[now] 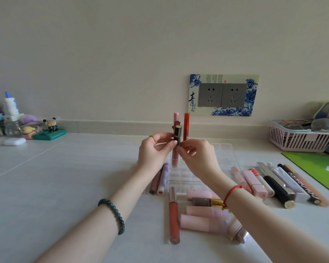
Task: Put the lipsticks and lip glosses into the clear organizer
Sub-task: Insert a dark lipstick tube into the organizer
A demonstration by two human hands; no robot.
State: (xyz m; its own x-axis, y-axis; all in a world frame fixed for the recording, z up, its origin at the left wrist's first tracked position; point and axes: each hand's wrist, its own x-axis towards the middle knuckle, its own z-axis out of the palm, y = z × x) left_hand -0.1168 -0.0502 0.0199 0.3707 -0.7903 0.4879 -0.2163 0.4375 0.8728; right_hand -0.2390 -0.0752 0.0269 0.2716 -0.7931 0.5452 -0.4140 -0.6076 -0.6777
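Left hand (pixel 153 151) and right hand (pixel 198 157) pinch a black lipstick (pixel 178 132) over the clear organizer (pixel 225 155); pink tube (pixel 176 118) and red tube (pixel 186 123) slotted, many remain.

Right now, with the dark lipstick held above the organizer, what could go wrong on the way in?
1. The tall pink lip gloss and red lip gloss stand in the clear organizer behind the dark lipstick; the left hand or right hand may tip them.
2. The transparent dividers are hard to see; the lipstick may catch one.
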